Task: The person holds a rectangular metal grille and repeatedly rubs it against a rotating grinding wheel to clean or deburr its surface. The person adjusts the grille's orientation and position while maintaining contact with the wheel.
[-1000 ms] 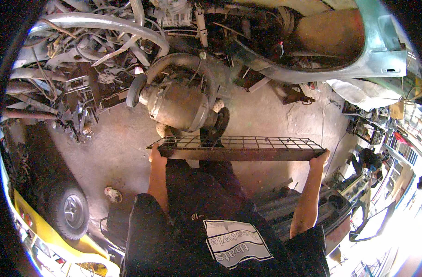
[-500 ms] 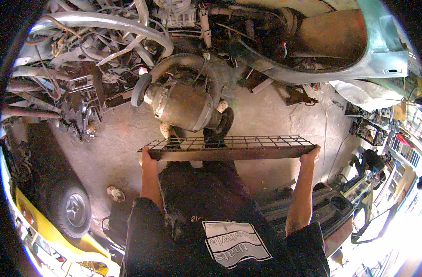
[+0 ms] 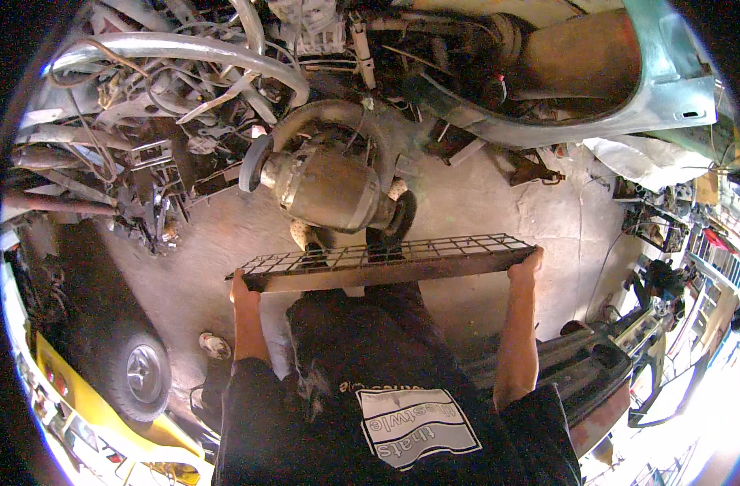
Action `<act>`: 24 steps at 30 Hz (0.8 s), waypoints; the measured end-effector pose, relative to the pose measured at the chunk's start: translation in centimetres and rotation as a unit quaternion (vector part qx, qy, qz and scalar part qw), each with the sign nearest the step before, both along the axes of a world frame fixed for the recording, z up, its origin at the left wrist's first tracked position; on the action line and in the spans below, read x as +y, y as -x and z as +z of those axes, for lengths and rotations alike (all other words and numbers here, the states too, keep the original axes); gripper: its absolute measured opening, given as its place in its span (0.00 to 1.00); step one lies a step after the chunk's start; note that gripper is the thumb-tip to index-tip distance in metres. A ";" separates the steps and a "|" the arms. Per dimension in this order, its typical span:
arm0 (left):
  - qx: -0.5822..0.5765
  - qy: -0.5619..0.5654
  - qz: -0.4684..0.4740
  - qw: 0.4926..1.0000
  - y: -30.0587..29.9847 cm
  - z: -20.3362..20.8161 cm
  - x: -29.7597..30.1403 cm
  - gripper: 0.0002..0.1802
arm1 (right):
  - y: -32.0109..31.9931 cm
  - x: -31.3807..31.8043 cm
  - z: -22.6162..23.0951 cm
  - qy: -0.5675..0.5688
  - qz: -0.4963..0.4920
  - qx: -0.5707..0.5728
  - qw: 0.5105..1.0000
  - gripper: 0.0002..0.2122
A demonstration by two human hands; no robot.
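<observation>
Across the front of my body I hold a long dark car grille, with an open grid along its far side and a solid strip along its near edge. My left hand is closed round its left end. At the other end my right hand grips it, a little higher in the view. Beneath and beyond the grille, a rusty drum-shaped metal part with round flanged ends rests near my feet, and a black tyre-like ring curves behind it.
Metal pipes and scrap parts heap up at the far left. A pale green car fender lies at the far right. A wheel on a yellow car body is at near left. A dark bumper lies near right.
The grille has shifted slightly left with both hands and tilted, its left end lower and its right end higher. My view has turned a little.
</observation>
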State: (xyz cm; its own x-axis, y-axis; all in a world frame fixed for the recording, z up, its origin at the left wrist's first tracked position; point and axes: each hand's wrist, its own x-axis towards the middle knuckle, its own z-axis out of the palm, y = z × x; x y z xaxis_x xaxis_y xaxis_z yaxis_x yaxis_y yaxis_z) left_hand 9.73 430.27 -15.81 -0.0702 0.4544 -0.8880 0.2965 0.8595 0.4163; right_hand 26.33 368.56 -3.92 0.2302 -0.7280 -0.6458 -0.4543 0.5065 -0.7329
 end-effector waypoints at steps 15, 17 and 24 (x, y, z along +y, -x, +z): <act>0.016 -0.090 0.005 0.996 2.0 5.3 6.0 0.11 | 0.5 7.8 -1.4 -0.012 -0.034 0.090 0.995 0.13; 0.092 -0.147 0.025 0.985 1.7 6.6 6.0 0.09 | 0.7 8.5 -2.2 -0.039 -0.069 0.091 0.993 0.13; -0.093 -0.108 0.005 0.990 4.7 8.6 10.1 0.08 | 1.6 11.0 -4.6 -0.077 -0.048 0.061 0.994 0.13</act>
State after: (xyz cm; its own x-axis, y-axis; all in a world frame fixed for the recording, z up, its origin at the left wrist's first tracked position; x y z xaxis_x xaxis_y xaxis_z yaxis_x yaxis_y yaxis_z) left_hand 5.04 440.41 -7.21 0.0801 0.6352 -0.7682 0.1884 0.7471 0.6374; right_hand 24.69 379.58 -8.48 0.0786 -0.6326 -0.7705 -0.4792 0.6537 -0.5857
